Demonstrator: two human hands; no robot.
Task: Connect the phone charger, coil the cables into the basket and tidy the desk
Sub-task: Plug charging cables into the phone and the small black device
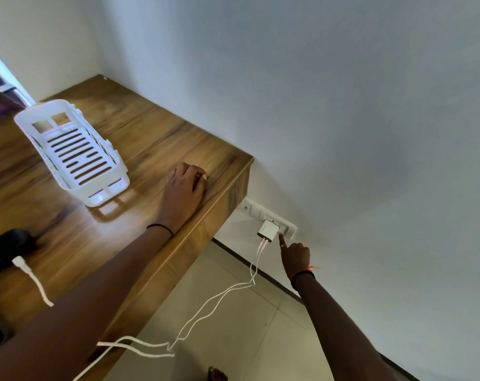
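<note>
A white charger block (268, 230) is plugged into the wall socket strip (288, 229) just below the desk's right end. Two white cables (219, 296) hang from it and trail over the floor toward the desk's front edge. My right hand (295, 257) reaches up to the strip, index finger straight and touching the switch beside the charger, other fingers curled. My left hand (185, 188) rests on the wooden desk (140, 138) near its right edge. An empty white slotted basket (74, 152) stands on the desk. A white cable end (23, 266) lies by a dark object (5, 247).
The white wall runs along the desk's far side and down to a dark skirting. Pale floor tiles (233, 339) lie below the desk's right end. A bare foot (217, 374) shows at the bottom edge.
</note>
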